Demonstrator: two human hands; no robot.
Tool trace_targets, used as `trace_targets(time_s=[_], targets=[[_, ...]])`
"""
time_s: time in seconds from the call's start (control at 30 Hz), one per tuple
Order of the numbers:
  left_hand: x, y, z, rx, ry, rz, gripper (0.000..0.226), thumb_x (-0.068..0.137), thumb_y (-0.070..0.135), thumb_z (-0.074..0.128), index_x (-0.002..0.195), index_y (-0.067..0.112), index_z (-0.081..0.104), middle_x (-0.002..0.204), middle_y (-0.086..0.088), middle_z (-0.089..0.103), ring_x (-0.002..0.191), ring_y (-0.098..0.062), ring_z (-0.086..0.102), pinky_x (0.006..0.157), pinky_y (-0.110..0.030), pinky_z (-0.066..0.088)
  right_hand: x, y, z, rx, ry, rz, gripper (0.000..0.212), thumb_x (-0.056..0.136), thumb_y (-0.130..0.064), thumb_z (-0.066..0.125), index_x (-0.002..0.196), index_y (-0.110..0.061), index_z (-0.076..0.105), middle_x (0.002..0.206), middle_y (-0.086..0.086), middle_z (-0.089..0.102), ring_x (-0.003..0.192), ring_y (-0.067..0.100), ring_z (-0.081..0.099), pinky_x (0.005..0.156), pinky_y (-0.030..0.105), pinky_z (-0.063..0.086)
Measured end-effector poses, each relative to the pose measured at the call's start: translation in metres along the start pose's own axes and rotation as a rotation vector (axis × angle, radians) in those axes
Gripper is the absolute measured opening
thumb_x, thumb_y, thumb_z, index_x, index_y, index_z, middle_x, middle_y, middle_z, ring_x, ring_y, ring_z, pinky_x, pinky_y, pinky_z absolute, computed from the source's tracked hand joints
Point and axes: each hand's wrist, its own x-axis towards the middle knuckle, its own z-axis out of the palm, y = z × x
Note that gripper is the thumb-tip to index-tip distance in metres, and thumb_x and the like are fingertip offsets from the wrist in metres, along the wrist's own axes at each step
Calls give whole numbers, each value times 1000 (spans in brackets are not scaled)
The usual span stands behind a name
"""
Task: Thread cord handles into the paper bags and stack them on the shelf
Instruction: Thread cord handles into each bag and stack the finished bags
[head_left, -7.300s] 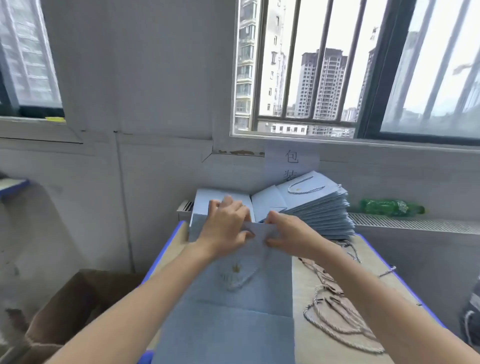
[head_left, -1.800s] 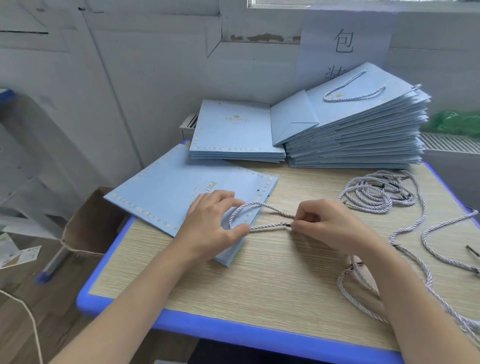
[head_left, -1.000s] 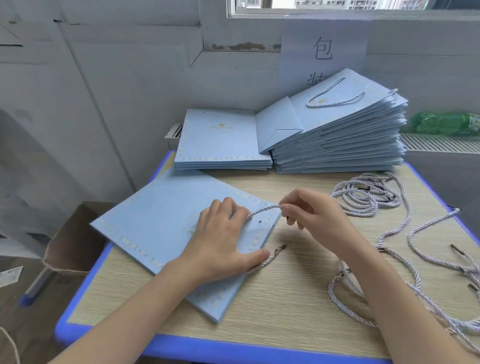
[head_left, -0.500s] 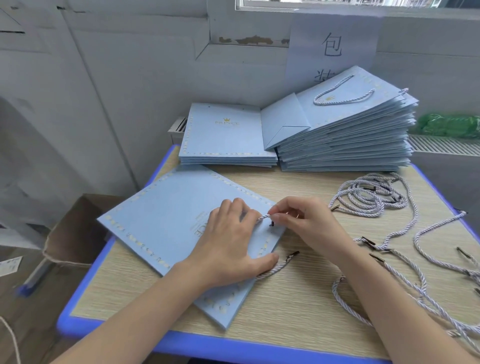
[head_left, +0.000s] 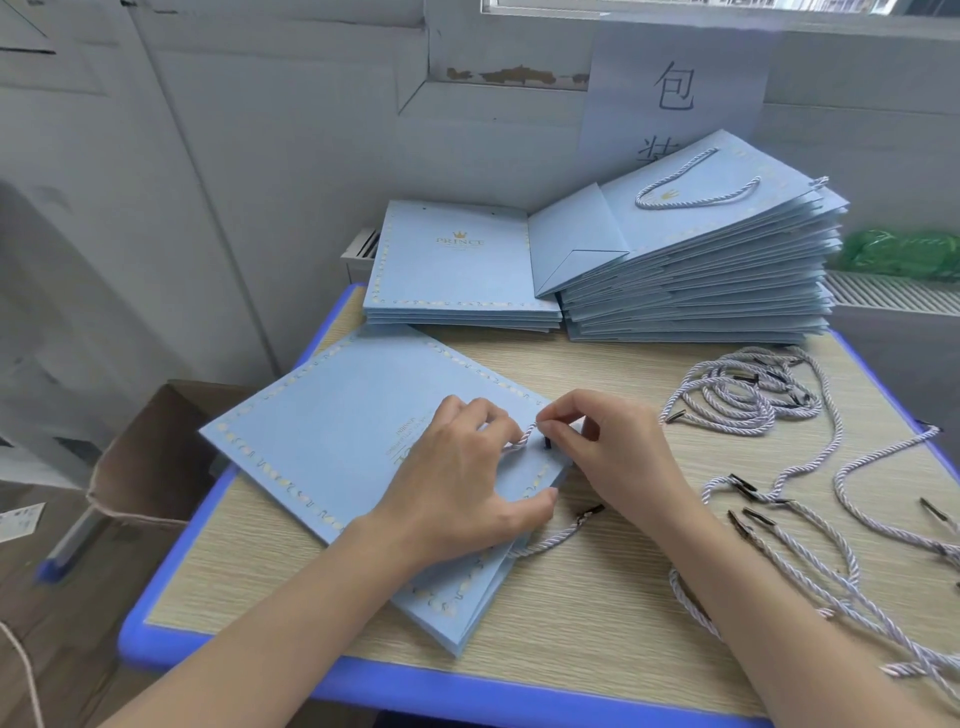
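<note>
A flat light-blue paper bag (head_left: 332, 436) lies at an angle on the wooden table. My left hand (head_left: 462, 483) rests on its top edge, fingers curled over the cord and thumb against the bag's edge. My right hand (head_left: 608, 452) pinches one end of a white twisted cord (head_left: 524, 439) at a hole near the bag's top. The cord's other end (head_left: 563, 532) with its dark tip pokes out from under the bag's edge onto the table.
Two stacks of blue bags sit at the back: a low one without handles (head_left: 457, 265) and a tall one with a corded bag on top (head_left: 696, 260). Loose cords (head_left: 748, 400) lie at the right. A cardboard box (head_left: 150, 457) stands on the floor to the left.
My right hand has brought the cord end from mid-air down to the bag's top edge. My left hand stays on the bag.
</note>
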Motion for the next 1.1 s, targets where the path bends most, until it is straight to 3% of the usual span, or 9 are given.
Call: trace_targets(time_s=[0.23,0.43,0.6,0.7,0.8,0.9,1.03,1.1], targets=[[1,1,-1,-45,39,-19,66,61,69,41,97,19,66,102,11,62,93,-9,44,77,-9,28,1,3,3,-92,33,-60,5,83,-20,68,85,-22,72,80,-14,64,58,-8,43,66,26,38],[5,-3,-10,-191,50,-121,50,58,67,48,73,22,66,88,9,67,88,-10,57,81,-24,43,0,1,-9,23,-22,-60,16,86,-20,62,76,-19,75,79,-9,49,64,2,47,61,16,32],[9,-5,-18,-355,59,-242,34,70,51,70,68,18,72,79,6,71,78,-1,62,66,-5,39,-4,0,-14,125,217,-124,16,82,-22,59,69,-18,66,73,-6,52,55,8,43,55,13,31],[10,-7,-21,-387,61,-267,22,78,35,73,67,16,74,75,3,73,76,4,62,66,0,37,-7,3,-7,-27,174,-145,14,78,-31,61,73,-19,67,72,-8,51,53,6,43,55,21,34],[9,-7,-20,-369,66,-255,27,75,43,74,69,17,74,74,5,72,74,7,60,65,-2,37,-9,4,5,-241,95,-190,12,79,-31,66,82,-19,69,76,-5,50,58,17,52,53,32,43],[10,-6,-14,-324,83,-244,36,69,53,69,78,19,71,79,10,68,78,3,57,68,-6,37,-5,4,-1,-225,109,-183,14,77,-28,58,72,-16,62,67,-10,44,57,18,46,53,33,40],[14,-13,-11,-172,-26,-145,53,71,61,65,103,19,62,99,11,56,97,-4,50,83,-14,36,6,15,-24,-177,276,5,23,76,-12,63,60,-16,47,61,-7,42,63,23,45,59,34,33],[14,-17,-15,-235,-138,-126,53,78,53,68,119,20,57,116,10,57,108,0,50,94,-14,37,10,25,-27,-263,255,118,21,80,-16,61,63,-15,48,67,-1,49,73,28,50,63,34,34]])
